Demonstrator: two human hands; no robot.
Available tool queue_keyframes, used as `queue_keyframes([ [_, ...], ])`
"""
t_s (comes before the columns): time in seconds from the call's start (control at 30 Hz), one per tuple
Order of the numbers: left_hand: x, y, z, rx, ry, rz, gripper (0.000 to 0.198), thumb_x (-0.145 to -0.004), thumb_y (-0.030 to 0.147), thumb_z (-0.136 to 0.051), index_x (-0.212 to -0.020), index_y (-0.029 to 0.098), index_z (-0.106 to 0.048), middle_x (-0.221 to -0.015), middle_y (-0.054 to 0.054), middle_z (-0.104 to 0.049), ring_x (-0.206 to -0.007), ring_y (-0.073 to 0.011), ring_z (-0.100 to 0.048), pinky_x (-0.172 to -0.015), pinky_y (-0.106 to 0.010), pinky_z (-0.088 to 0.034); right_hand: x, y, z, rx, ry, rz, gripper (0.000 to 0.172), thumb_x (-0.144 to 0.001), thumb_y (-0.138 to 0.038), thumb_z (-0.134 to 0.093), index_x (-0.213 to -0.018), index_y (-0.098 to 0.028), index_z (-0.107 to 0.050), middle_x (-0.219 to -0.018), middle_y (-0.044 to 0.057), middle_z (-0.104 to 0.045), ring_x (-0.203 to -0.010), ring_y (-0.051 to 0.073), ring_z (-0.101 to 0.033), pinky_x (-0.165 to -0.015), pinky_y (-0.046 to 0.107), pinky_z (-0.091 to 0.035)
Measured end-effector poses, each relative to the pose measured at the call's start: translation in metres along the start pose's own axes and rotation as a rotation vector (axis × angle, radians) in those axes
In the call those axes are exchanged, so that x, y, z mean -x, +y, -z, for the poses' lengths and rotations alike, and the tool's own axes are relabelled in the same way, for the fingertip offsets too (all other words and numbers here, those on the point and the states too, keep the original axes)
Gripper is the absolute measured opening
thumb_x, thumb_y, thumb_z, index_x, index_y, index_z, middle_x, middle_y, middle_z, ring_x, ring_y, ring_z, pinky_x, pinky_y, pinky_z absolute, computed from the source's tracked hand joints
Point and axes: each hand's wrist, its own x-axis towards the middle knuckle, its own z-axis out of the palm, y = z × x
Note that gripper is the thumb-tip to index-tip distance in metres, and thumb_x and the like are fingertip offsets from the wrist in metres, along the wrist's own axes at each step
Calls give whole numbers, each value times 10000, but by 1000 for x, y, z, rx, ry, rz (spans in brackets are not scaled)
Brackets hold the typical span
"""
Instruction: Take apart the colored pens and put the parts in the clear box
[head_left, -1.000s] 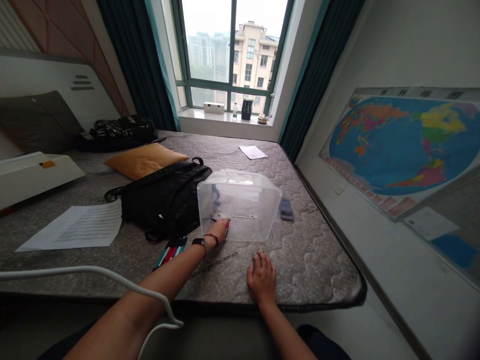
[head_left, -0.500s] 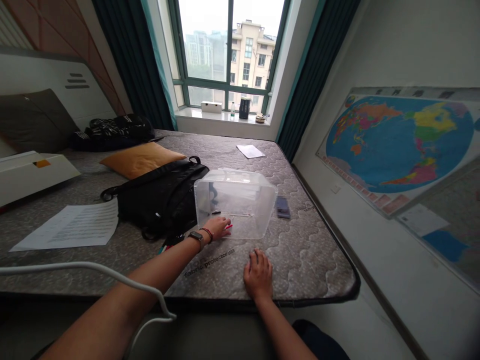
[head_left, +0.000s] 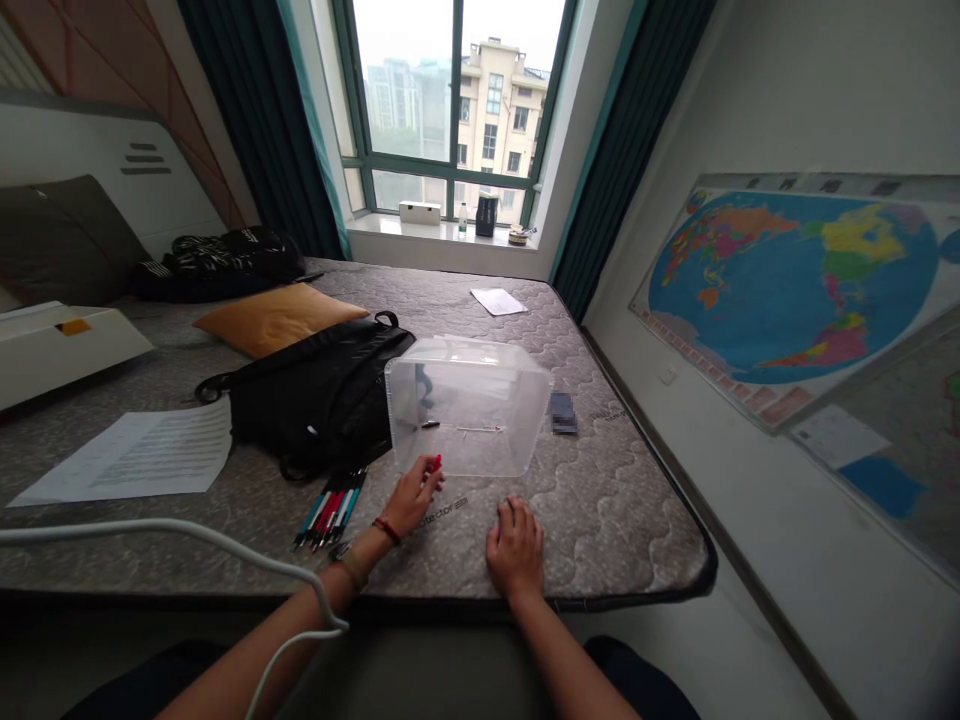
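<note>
Your left hand [head_left: 411, 499] gripped a red pen [head_left: 436, 463] just below the clear plastic box [head_left: 466, 408]; your open right hand [head_left: 514, 548] rested on the mattress [head_left: 615, 520].

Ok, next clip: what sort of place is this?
Probably a bedroom in an upper-floor flat: a quilted mattress, a wall-hung world map, and a curtained window overlooking apartment blocks.

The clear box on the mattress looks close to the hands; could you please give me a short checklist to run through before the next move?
1. Red pen held in left hand: ok.
2. Loose pens within reach of left hand: ok.
3. Red pen clear of clear box: cannot tell.
4. Forearm free of white cable: not ok, it crosses the left forearm.
5. Right hand free: ok, empty on mattress.
</note>
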Motion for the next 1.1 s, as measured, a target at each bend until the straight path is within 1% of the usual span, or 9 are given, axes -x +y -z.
queue_keyframes([
  [0.17,64,-28,2,19,136,71,241,-950,427,-425,-1099,244,-473,-977,-44,-715,-929,-223,-697,-824,-374,-544,-2,-2,2,-2,-17,-26,362,-871,-202,-497,-1221,-206,-591,-1378,122,-532,-1299,274,-430,-1086,447,-292],
  [0.33,69,-39,1,-107,254,71,220,-949,425,-430,-1067,253,-497,-1009,-66,-691,-968,-243,-674,-885,-419,-533,0,-5,10,7,-32,-8,347,-878,-194,-498,-1213,-207,-588,-1366,119,-531,-1297,268,-430,-1070,433,-319],
  [0.43,64,-41,0,-114,282,54,206,-945,413,-443,-1056,256,-516,-986,-60,-676,-947,-237,-666,-869,-406,-537,-9,-7,19,-33,-65,51,300,-866,-172,-507,-1142,-208,-617,-1281,108,-580,-1214,249,-500,-1014,388,-385],
  [0.5,64,-42,0,-87,282,40,204,-947,401,-445,-1069,256,-522,-983,-52,-671,-946,-228,-662,-871,-395,-535,-30,-13,24,-108,-128,113,261,-856,-157,-513,-1081,-203,-636,-1162,93,-634,-1106,223,-565,-957,339,-429],
  [0.6,64,-45,2,-39,281,42,205,-949,392,-445,-1067,250,-536,-982,-45,-672,-949,-217,-658,-874,-376,-529,-86,-33,20,-249,-251,133,215,-868,-165,-515,-1034,-185,-650,-986,67,-689,-907,183,-634,-850,284,-470],
  [0.7,64,-45,5,-4,264,41,202,-953,392,-442,-1049,248,-546,-977,-41,-676,-945,-212,-656,-861,-360,-521,-154,-60,0,-252,-357,-19,171,-862,-242,-596,-991,-163,-676,-912,69,-720,-822,183,-656,-799,280,-472],
  [0.8,64,-44,8,17,246,31,190,-960,387,-441,-1034,247,-547,-958,-35,-675,-925,-203,-654,-844,-340,-513,-205,-79,-25,-156,-411,-205,221,-833,-318,-668,-947,-132,-699,-947,121,-732,-892,225,-667,-805,297,-469],
  [1.0,65,-42,11,65,231,43,161,-967,367,-443,-1022,250,-540,-952,-27,-675,-925,-193,-650,-844,-323,-505,-233,-90,-56,-93,-448,-303,92,-757,-131,-677,-834,-101,-717,-965,203,-725,-954,294,-668,-813,335,-479],
  [1.1,65,-41,13,85,216,55,156,-967,364,-446,-1025,254,-540,-964,-28,-679,-934,-191,-648,-853,-322,-505,-233,-89,-58,-122,-461,-286,188,-697,-20,-637,-840,-111,-716,-942,181,-728,-955,283,-666,-834,336,-486],
])
